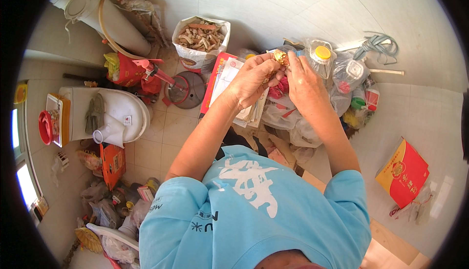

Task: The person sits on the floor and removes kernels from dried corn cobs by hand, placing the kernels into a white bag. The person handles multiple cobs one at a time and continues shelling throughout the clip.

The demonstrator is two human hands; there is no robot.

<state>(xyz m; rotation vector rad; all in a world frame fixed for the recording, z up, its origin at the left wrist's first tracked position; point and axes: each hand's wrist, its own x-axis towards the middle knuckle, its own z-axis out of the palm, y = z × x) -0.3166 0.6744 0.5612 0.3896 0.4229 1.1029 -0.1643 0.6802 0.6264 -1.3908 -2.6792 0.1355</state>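
Observation:
Both of my hands are raised together above a stack of papers and plastic bags. My left hand (258, 76) has its fingers curled around the lower part of a small gold and orange crinkled item (281, 57), whose exact kind I cannot tell. My right hand (304, 78) touches the same item from the right with its fingertips. Below my left hand lie papers and envelopes (229, 75) on a red folder or box (217, 82). Pink netting or string (279, 88) shows between my hands, lower down.
A white sack (199, 58) of dried pieces stands by the wall. Bagged plastic bottles (350, 72) crowd the right. To the left are a closed toilet (121, 113) and a red stand on a round dark base (190, 89). More bags (106, 210) pile up at lower left.

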